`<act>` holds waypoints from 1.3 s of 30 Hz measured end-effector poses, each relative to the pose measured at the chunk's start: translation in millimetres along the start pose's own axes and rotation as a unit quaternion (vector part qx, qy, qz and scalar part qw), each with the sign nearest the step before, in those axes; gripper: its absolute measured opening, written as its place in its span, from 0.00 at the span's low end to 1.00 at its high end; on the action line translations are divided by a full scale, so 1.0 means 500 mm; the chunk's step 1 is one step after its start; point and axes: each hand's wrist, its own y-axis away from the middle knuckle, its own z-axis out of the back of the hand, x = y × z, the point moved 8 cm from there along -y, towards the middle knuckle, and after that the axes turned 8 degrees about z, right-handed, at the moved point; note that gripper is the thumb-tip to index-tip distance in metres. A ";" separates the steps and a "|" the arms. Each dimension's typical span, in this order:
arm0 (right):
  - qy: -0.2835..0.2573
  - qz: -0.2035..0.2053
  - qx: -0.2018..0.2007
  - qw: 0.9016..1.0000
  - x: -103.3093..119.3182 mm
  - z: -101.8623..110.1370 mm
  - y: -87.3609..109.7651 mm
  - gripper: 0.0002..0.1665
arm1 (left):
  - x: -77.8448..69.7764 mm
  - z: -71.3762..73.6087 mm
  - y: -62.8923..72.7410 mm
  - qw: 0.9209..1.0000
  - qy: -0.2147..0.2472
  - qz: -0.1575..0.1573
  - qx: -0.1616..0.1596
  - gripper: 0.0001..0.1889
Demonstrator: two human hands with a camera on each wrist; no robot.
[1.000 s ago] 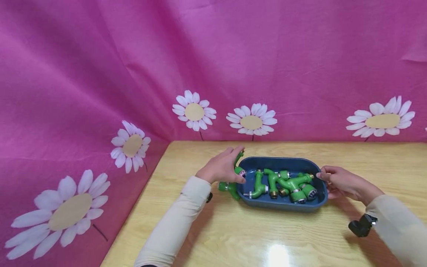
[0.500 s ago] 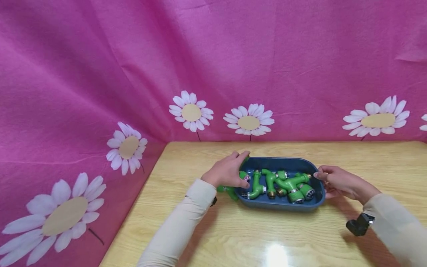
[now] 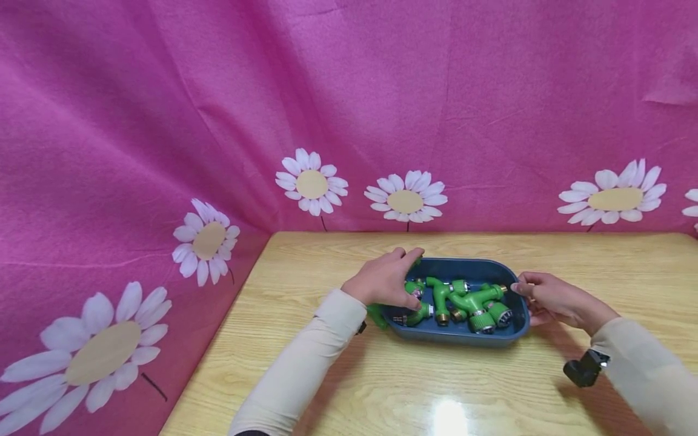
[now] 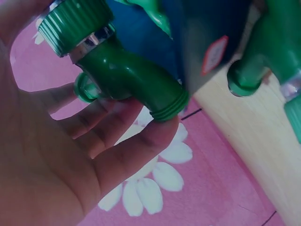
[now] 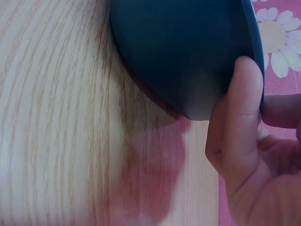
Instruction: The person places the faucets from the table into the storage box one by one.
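My left hand is over the left end of a blue oblong tub, holding a green plastic tap. In the left wrist view its fingers curl under the tap's spout and body. My right hand pinches the tub's right rim between thumb and fingers, and the right wrist view shows the thumb on the wall. Several green taps with brass or silver ends lie in the tub. Another tap lies on the table just left of the tub, mostly hidden by my left hand in the head view.
The tub stands on a light wooden table. A pink cloth with white daisies hangs behind the table and along its left side. A white and red label is stuck on the tub's outer wall.
My left hand has moved right with the tap, from beside the tub's left rim to over its inside. My right hand keeps its grip on the rim.
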 end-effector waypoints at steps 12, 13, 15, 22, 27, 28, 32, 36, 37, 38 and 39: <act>0.006 -0.002 -0.003 1.000 -0.001 0.001 -0.002 0.12 | -0.042 0.004 -0.012 0.999 -0.040 -0.014 0.009 0.55; 0.005 -0.002 -0.002 1.000 -0.001 0.001 -0.002 0.12 | -0.044 0.004 -0.014 0.999 -0.045 -0.014 0.010 0.55; 0.004 -0.001 0.000 1.000 0.000 0.001 -0.003 0.13 | -0.047 0.002 -0.018 0.998 -0.057 -0.014 0.014 0.55; 0.005 -0.003 0.002 1.000 0.001 0.001 -0.003 0.13 | -0.052 -0.006 -0.028 0.997 -0.069 -0.004 0.033 0.55; 0.006 -0.005 0.000 1.000 0.000 0.001 -0.003 0.14 | -0.055 -0.014 -0.035 0.995 -0.080 0.003 0.053 0.54; 0.005 -0.006 0.000 1.000 0.000 0.001 -0.003 0.13 | -0.057 -0.015 -0.037 0.995 -0.083 0.003 0.057 0.54; 0.005 -0.007 0.002 1.000 0.000 0.001 -0.003 0.13 | -0.064 -0.023 -0.045 0.992 -0.100 0.011 0.075 0.54; 0.004 -0.008 0.002 1.000 0.001 0.001 -0.003 0.13 | -0.071 -0.036 -0.054 0.989 -0.111 0.024 0.097 0.53; 0.004 -0.007 0.001 1.000 0.001 0.002 -0.003 0.13 | -0.073 -0.040 -0.055 0.988 -0.112 0.028 0.103 0.53; 0.004 -0.007 0.001 1.000 0.001 0.001 -0.002 0.13 | -0.075 -0.044 -0.057 0.987 -0.113 0.030 0.108 0.53; 0.004 -0.006 0.001 1.000 0.002 0.001 -0.002 0.13 | -0.077 -0.047 -0.058 0.987 -0.114 0.032 0.113 0.53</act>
